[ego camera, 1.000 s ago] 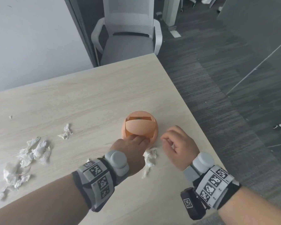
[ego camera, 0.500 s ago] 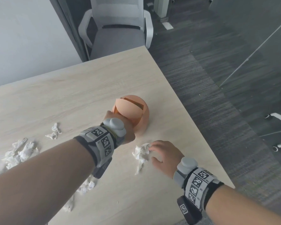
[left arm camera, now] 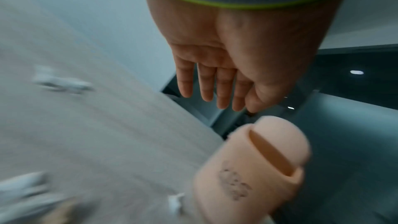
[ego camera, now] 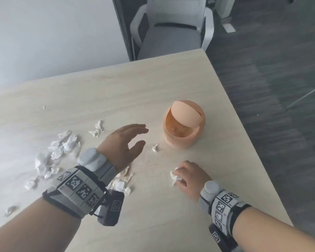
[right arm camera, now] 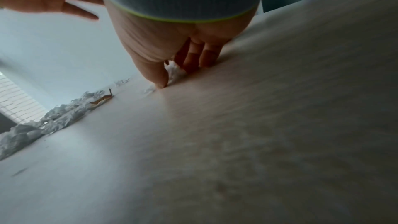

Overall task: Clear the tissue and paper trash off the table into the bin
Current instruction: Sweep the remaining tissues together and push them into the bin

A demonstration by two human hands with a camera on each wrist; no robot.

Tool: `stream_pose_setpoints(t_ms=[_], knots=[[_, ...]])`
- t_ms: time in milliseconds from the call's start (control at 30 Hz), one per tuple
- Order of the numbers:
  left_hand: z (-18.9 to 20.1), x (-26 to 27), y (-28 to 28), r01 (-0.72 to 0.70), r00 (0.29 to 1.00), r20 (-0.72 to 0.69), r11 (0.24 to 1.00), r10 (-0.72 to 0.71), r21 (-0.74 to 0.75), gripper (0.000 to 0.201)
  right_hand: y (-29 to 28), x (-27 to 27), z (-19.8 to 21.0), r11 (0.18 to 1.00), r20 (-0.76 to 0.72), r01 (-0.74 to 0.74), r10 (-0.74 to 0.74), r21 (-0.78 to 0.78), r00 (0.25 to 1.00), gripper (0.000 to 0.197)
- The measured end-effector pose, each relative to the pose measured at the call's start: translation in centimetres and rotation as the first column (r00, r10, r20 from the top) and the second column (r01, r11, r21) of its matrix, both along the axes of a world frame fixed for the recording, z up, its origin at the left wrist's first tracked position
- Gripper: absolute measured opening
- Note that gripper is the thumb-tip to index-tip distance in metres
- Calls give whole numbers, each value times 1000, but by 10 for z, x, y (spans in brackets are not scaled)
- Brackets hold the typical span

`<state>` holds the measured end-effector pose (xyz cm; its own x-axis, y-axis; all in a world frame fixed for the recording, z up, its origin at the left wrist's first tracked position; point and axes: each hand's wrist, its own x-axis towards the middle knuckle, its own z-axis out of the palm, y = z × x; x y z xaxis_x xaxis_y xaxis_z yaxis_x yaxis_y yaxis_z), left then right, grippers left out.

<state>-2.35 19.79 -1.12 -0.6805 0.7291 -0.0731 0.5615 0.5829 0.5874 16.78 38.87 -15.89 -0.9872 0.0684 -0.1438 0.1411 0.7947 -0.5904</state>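
A small peach bin (ego camera: 185, 124) stands on the table with its swing lid tipped, the inside showing; in the left wrist view the bin (left arm camera: 254, 173) sits below my fingers. My left hand (ego camera: 136, 137) hovers just left of it, fingers straight, holding nothing. My right hand (ego camera: 180, 176) rests on the table nearer me and pinches a crumpled white tissue (ego camera: 175, 176); in the right wrist view the thumb and fingers close on the tissue (right arm camera: 175, 73). A tiny scrap (ego camera: 155, 147) lies beside the bin. A tissue heap (ego camera: 56, 151) lies at the left.
More tissue and a brownish paper (ego camera: 122, 180) lie under my left wrist, and small bits (ego camera: 97, 129) are scattered farther left. The table's right edge (ego camera: 244, 142) drops to dark carpet. A grey office chair (ego camera: 171, 33) stands behind the far edge.
My left hand has let go of the bin and drawn back to the left, now open. The bin's lid has swung open. My right hand has closed on the tissue.
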Motion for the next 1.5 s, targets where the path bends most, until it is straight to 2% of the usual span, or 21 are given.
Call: stream_pose_setpoints(t_ms=[100,167,233,300,400,500,567,633,700,800,833,900,967,1033,1100,1167,1233,1300,1367,1433,1500], knots=[[-36,-6,-66,-225,973,18,958,232,-179,47,-16,-20,1,999,13,-47,47,-21,999,21],[-64,-3,-105,-286,948,37,896,316,-341,60,-24,-32,4,1000,26,-13,13,-26,1000,18],[-84,0,-147,-373,905,18,812,426,-449,68,-38,-52,3,1000,17,-2,2,-22,1000,22],[-98,7,-184,-452,858,-3,752,514,-481,73,-59,-77,4,999,29,-45,45,15,999,29],[-110,16,-213,-465,836,28,733,548,-497,77,-93,-102,7,981,44,-188,186,53,982,46],[-118,23,-220,-393,868,92,788,488,-475,78,-126,-115,12,924,58,-381,380,14,923,55],[-119,23,-219,-351,894,96,819,437,-454,79,-134,-120,20,912,7,-409,409,6,912,52],[-118,12,-228,-365,899,57,816,434,-449,82,-131,-125,23,953,-72,-295,300,66,951,48],[-115,-6,-244,-429,873,18,785,488,-447,87,-120,-128,24,992,-96,-60,71,114,993,50],[-114,-35,-270,-561,784,-17,696,621,-448,92,-100,-130,16,953,51,246,-258,175,965,63],[-113,-43,-274,-593,756,-18,673,655,-443,94,-96,-129,14,936,117,298,-323,190,939,69],[-113,-60,-280,-627,721,7,657,693,-419,97,-101,-130,10,924,192,309,-353,224,916,77],[-114,-78,-279,-641,703,41,658,710,-394,98,-121,-136,8,937,212,228,-287,264,934,81],[-115,-92,-270,-649,693,70,663,718,-374,96,-150,-145,11,953,231,85,-156,290,960,84],[-119,-106,-261,-628,708,94,685,700,-371,96,-184,-161,14,965,294,-74,-4,253,956,85],[-124,-113,-249,-539,773,112,739,625,-403,96,-209,-175,13,943,334,-275,203,186,921,85],[-125,-110,-235,-399,864,129,817,487,-416,96,-219,-188,13,917,302,-391,353,75,886,83],[-121,-102,-224,-234,933,178,901,314,-365,90,-220,-205,17,943,213,-332,325,-3,921,79],[-115,-95,-220,-95,962,222,955,161,-280,78,-212,-224,21,990,121,-142,141,3,983,74],[-106,-94,-225,-75,953,277,983,120,-168,65,-200,-242,22,999,97,24,-28,41,995,74],[-98,-110,-238,-177,927,323,981,192,-78,55,-191,-269,14,994,148,63,-76,92,986,79]])
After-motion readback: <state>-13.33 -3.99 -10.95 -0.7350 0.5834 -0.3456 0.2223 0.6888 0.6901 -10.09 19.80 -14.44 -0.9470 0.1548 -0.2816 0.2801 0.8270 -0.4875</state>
